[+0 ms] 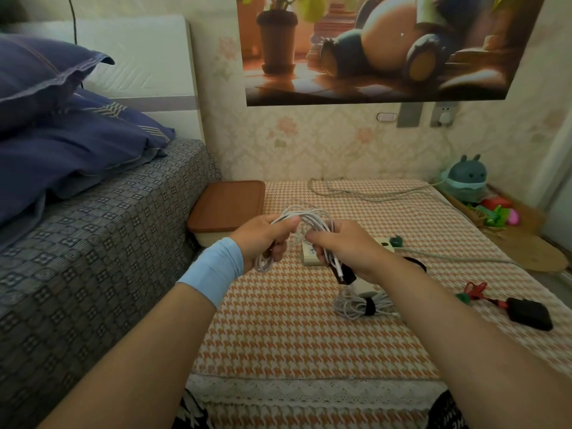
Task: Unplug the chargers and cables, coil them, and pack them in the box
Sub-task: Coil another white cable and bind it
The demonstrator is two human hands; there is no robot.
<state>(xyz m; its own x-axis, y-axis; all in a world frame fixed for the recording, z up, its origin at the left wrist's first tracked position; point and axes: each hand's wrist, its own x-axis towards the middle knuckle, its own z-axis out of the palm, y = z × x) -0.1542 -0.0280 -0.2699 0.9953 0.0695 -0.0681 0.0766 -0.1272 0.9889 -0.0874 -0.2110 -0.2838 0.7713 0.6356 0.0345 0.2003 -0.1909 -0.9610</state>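
Gripping the cable (312, 215) at either end of its loops, the left hand (263, 236) and right hand (343, 246) hold it crosswise above the table (278, 335); the lidded box (227, 205) lies just behind the left hand, nearer it.

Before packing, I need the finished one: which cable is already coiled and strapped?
The pale cable below the right hand: a black strap binds its coil. The held cable and red cable lack one.
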